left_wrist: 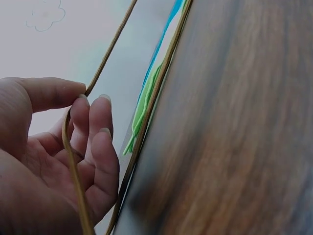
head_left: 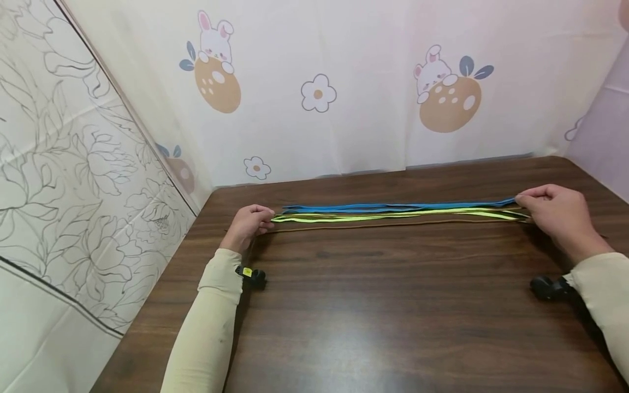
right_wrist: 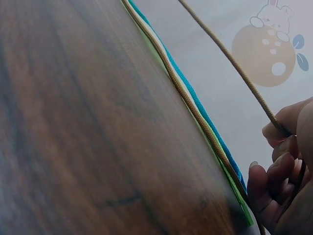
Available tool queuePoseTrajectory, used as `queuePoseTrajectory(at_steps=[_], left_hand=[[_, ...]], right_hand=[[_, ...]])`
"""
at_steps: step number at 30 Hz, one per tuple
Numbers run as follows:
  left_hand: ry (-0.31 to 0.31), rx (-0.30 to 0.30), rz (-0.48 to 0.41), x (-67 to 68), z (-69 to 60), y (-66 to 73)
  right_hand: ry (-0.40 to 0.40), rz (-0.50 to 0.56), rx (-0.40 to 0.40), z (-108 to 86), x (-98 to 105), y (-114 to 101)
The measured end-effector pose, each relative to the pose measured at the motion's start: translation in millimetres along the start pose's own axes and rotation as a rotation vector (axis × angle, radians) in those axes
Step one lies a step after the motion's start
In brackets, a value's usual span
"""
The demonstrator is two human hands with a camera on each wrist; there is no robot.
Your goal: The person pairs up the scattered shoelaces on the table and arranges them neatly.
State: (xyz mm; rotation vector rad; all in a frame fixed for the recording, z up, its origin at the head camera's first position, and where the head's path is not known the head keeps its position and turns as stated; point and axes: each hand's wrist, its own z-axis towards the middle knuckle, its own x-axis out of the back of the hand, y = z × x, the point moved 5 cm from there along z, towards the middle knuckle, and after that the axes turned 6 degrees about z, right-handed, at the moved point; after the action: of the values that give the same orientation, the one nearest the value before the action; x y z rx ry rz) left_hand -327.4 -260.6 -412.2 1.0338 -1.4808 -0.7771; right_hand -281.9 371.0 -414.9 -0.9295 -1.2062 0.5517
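Note:
Blue laces (head_left: 358,207), yellow-green laces (head_left: 334,219) and a thin round brown lace (head_left: 363,225) stretch side by side across the far part of the table. At their left end, my left hand (head_left: 247,224) pinches the brown lace (left_wrist: 110,49) between thumb and index finger, the other fingers loosely bent. My right hand (head_left: 560,218) pinches the brown lace at the right end; in the right wrist view this strand (right_wrist: 230,61) rises above the table. Another brown strand (right_wrist: 183,90) lies along the blue and green laces. The brown lace's tips are hidden.
The brown wooden table (head_left: 344,305) reaches back to a wall covering (head_left: 363,131) printed with rabbits and flowers. A flower-line-patterned sheet (head_left: 88,164) hangs at the left. A black wrist camera (head_left: 253,277) sits on the left sleeve, another camera (head_left: 547,288) on the right.

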Motion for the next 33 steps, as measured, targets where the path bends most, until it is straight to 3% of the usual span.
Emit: queuePoseTrajectory(at_steps=[7, 33], left_hand=[[0.019, 0.015, 0.011, 4.0, -0.8, -3.8], [0.057, 0.066, 0.007, 15.6, 2.0, -10.6]], right_hand=[[-0.001, 0.043, -0.011, -0.2, 1, 3], [0.041, -0.085, -0.050, 1.2, 4, 2]])
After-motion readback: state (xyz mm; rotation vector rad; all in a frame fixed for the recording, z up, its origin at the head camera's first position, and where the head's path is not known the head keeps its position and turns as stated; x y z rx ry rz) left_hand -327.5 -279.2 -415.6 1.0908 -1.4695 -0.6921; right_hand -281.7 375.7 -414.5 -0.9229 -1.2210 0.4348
